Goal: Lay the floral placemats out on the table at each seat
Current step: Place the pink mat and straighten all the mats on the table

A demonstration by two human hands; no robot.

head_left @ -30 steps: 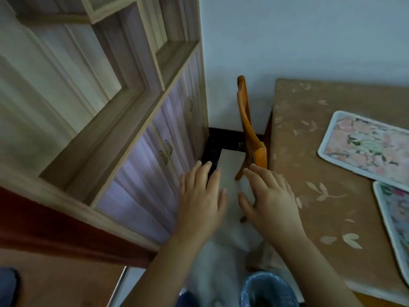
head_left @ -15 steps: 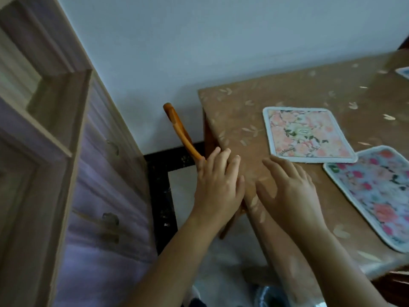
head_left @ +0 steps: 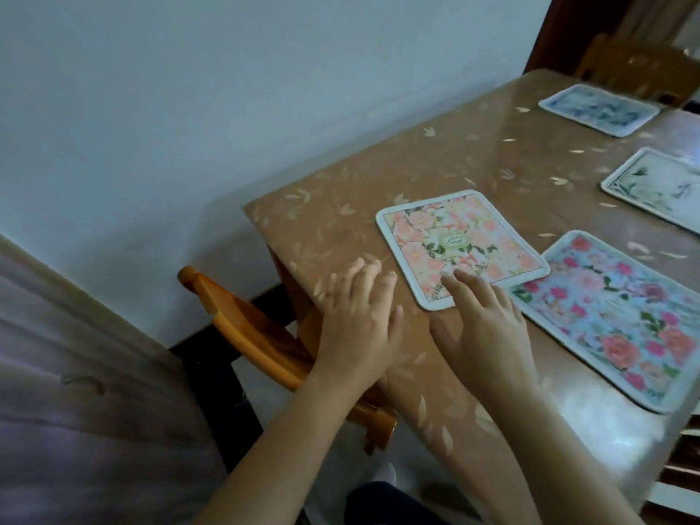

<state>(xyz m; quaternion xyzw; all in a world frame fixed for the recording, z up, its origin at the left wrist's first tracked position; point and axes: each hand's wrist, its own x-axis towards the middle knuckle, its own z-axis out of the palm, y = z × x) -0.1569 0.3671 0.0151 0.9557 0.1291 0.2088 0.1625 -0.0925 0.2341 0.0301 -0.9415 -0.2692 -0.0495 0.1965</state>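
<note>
Several floral placemats lie flat on the brown table (head_left: 435, 172). A peach-rose placemat (head_left: 454, 240) sits near the table's left end, and a pink-and-blue one (head_left: 621, 316) lies to its right. Farther off are a pale green placemat (head_left: 659, 187) and a blue placemat (head_left: 598, 109). My left hand (head_left: 360, 323) hovers flat over the table's left edge, fingers straight, holding nothing. My right hand (head_left: 488, 327) is spread open, its fingertips over the near corner of the peach-rose placemat.
An orange wooden chair (head_left: 242, 327) is pushed in at the table's left end, partly under my left arm. A wooden cabinet (head_left: 75, 392) stands at the left. A pale wall runs behind the table. Another chair (head_left: 636, 70) stands at the far end.
The view has swung right from the cabinet toward the table. Both hands have moved from above the floor by the chair to over the table's left end, the right one reaching the peach-rose placemat.
</note>
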